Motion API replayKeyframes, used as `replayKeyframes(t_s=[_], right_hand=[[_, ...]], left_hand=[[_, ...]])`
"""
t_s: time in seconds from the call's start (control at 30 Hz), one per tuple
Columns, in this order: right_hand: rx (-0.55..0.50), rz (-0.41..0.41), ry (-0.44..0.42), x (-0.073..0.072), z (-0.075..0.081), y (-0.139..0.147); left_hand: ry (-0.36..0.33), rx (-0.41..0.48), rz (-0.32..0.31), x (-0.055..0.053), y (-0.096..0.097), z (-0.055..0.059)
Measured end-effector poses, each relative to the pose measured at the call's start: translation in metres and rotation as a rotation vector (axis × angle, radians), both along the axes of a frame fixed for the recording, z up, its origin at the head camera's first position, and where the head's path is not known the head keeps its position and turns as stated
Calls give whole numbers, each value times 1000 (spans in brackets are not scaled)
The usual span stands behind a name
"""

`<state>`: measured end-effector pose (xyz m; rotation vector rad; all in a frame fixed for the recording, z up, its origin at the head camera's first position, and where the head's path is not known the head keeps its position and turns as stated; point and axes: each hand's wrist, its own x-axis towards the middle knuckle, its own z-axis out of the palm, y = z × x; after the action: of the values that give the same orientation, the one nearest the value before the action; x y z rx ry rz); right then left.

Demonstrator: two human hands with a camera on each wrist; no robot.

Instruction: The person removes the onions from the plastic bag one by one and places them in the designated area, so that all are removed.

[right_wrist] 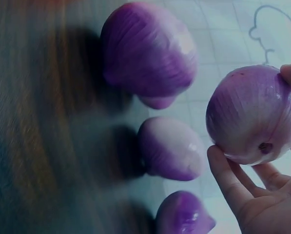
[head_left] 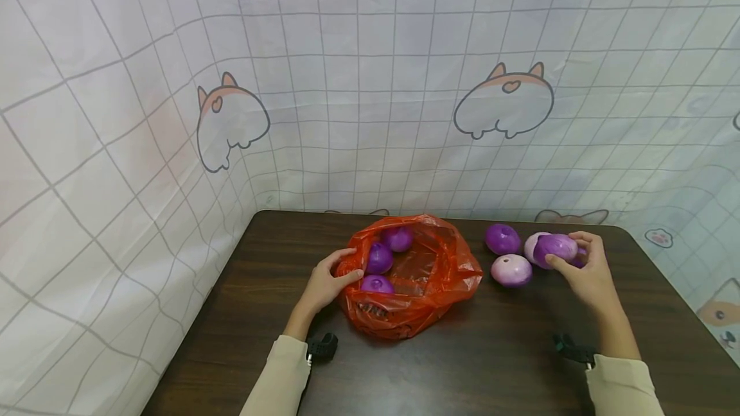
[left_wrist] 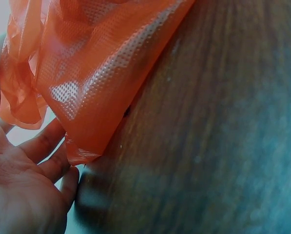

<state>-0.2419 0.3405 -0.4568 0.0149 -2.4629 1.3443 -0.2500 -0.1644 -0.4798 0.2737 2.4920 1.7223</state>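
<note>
A red plastic bag stands on the table with its mouth spread, and several purple onions lie inside. My left hand holds the bag's left rim, thumb at the inner edge; in the left wrist view the fingers of the left hand are behind the orange-red plastic. My right hand grips a purple onion between thumb and fingers. In the right wrist view that onion is raised beside other onions, its dark root spot showing.
Right of the bag sit a dark purple onion and a paler onion. Another pale onion is partly covered by the held one. The brown wooden table backs onto a white grid-patterned cloth.
</note>
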Motion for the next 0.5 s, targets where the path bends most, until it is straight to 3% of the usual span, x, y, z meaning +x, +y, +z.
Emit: replayKeyframes(t_s=[0.5], right_hand=[[14,7,-68,-2,-23,18]], left_hand=[[-3,-7,10,1,1,1]])
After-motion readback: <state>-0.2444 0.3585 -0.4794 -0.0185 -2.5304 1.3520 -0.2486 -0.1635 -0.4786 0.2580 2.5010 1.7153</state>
